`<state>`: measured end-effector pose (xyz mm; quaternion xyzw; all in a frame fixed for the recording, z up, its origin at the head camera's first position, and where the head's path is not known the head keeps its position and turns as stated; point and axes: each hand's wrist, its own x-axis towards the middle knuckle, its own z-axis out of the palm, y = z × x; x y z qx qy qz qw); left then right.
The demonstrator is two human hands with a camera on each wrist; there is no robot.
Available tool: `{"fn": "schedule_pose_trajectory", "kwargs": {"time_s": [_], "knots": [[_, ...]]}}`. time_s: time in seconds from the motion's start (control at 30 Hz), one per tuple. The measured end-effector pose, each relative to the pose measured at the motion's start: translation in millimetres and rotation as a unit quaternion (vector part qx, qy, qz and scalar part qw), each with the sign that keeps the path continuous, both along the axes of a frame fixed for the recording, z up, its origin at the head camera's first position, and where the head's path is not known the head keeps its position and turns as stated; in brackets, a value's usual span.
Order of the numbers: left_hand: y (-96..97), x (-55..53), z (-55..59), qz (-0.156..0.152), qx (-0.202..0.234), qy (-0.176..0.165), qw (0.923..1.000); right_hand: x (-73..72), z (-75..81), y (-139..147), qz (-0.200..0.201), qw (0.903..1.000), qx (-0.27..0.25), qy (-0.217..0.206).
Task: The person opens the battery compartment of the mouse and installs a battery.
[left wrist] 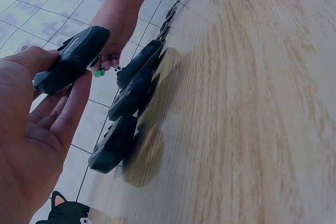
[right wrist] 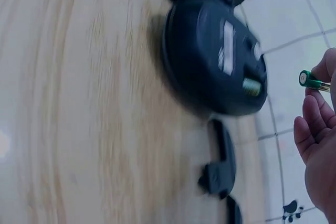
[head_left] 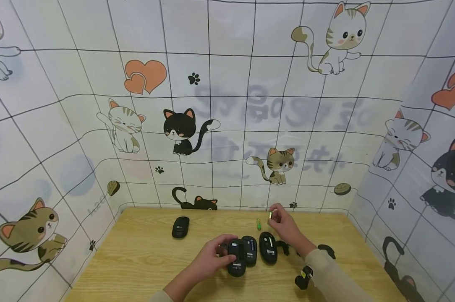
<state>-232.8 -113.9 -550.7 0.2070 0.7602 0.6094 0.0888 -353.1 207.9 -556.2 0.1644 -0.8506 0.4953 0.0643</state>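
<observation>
My left hand (head_left: 212, 258) grips a black computer mouse (head_left: 236, 262), underside up; in the left wrist view this mouse (left wrist: 73, 59) is raised off the table between thumb and fingers. My right hand (head_left: 286, 224) pinches a small green-and-gold battery (right wrist: 311, 80) at the table's far side. Just left of that hand, another green battery (head_left: 258, 224) lies on the wood. Beside the held mouse are an overturned mouse (head_left: 250, 251) and a further overturned mouse (head_left: 268, 247). The right wrist view shows a battery (right wrist: 252, 86) within that further mouse's open compartment.
An upright black mouse (head_left: 180, 227) sits at the far left of the wooden table (head_left: 137, 260). Small black pieces (head_left: 283, 247) lie right of the mice, with a curved one (head_left: 327, 251) and another (head_left: 304, 279) near my right forearm. A cat-print sheet (head_left: 227, 126) surrounds the table.
</observation>
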Motion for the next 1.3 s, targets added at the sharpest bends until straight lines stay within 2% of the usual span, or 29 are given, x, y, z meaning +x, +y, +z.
{"fn": "schedule_pose_trajectory", "kwargs": {"time_s": [0.23, 0.4, 0.6, 0.93, 1.3], "knots": [[-0.5, -0.6, 0.4, -0.001, 0.005, -0.001, 1.0000, 17.7, 21.0, -16, 0.026, 0.9992, -0.027, 0.010], [-0.2, -0.9, -0.7, 0.001, 0.004, 0.003, 1.0000, 24.2, 23.3, -19, 0.052, 0.9979, -0.032, 0.024], [-0.4, 0.1, 0.8, -0.001, 0.008, 0.001, 1.0000, 36.3, 29.1, -27, 0.082, 0.9954, -0.048, 0.012], [-1.1, 2.2, 3.8, 0.004, 0.007, 0.011, 0.9999, 59.5, 38.2, -43, 0.109, 0.9919, -0.065, -0.006], [-1.3, 0.1, 1.4, -0.001, 0.014, 0.000, 0.9999, 81.8, 42.0, -55, 0.158, 0.9839, -0.084, 0.001]]}}
